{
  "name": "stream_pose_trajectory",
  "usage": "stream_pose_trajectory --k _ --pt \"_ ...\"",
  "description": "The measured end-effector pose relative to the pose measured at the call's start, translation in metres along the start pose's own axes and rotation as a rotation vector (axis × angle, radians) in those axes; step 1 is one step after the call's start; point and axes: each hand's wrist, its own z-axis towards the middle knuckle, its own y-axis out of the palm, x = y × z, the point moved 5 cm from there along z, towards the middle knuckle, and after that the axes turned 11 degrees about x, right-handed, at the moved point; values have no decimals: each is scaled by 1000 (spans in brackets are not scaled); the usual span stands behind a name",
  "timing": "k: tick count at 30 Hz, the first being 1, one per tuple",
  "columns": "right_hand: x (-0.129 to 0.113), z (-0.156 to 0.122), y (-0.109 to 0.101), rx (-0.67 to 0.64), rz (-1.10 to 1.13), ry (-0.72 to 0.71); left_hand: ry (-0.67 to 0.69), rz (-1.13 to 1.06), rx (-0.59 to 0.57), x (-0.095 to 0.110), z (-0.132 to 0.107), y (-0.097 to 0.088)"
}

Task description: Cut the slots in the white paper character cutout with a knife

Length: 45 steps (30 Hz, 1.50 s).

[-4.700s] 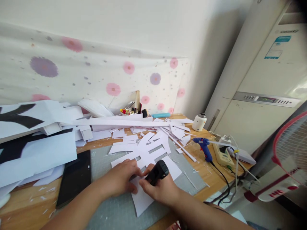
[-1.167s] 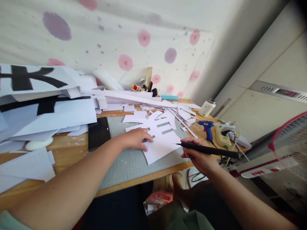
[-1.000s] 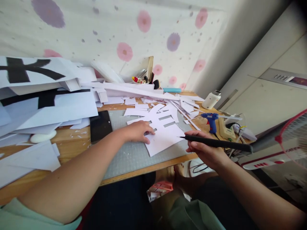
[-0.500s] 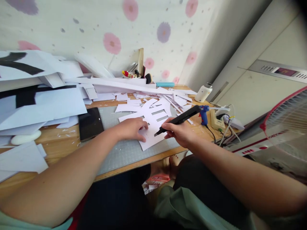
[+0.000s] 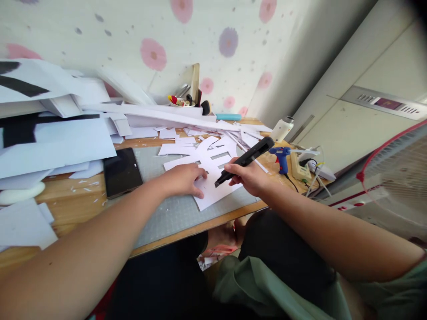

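A white foam board or card piece [image 5: 209,194] with cut-out slots lies on the grey cutting mat [image 5: 163,222]. On its left part rests my left hand [image 5: 187,178], fingers apart and slightly bent, holding nothing. My right hand [image 5: 248,177] is closed around a black utility knife [image 5: 250,156]. The knife is tilted, its tip down at the board just right of my left hand. Whether the tip touches the surface is hard to tell.
Left of the mat lies a dark phone [image 5: 122,172]. White board pieces [image 5: 56,142] pile up on the left, with offcuts [image 5: 176,146] behind. At right are a blue glue gun [image 5: 282,159], a white bottle [image 5: 282,129], a power strip [image 5: 300,168] and a racket [image 5: 396,178].
The right hand has tipped the knife more upright, and its tip has shifted slightly. My left hand stays on the board. The whole view has turned a little.
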Motion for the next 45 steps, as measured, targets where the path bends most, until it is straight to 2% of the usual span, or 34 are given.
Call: stream_pose_trajectory --k 3,5,9,12,14,20,28,35,45 --pt "-13 -7 -11 75 25 -55 16 3 7 -1 0 0" --pt "-20 -11 -15 79 45 -77 29 2 8 -1 0 0" --pt "-18 -8 -11 -107 18 -107 47 -9 4 -1 -1 -1" --pt "-3 0 -3 -281 23 -25 33 -20 -9 -1 -2 -2" --pt "5 8 0 -329 29 12 14 -31 -21 -2 -2 -1" --pt "7 33 9 -239 28 -15 -69 -81 -38 -9 2 2" --pt "25 46 27 -115 -31 -76 -58 -152 -47 -15 3 2" --pt "28 45 27 -78 -99 -96 -80 -118 -81 -12 3 0" --pt "25 43 31 -107 -163 -99 -72 -84 -83 -9 4 0"
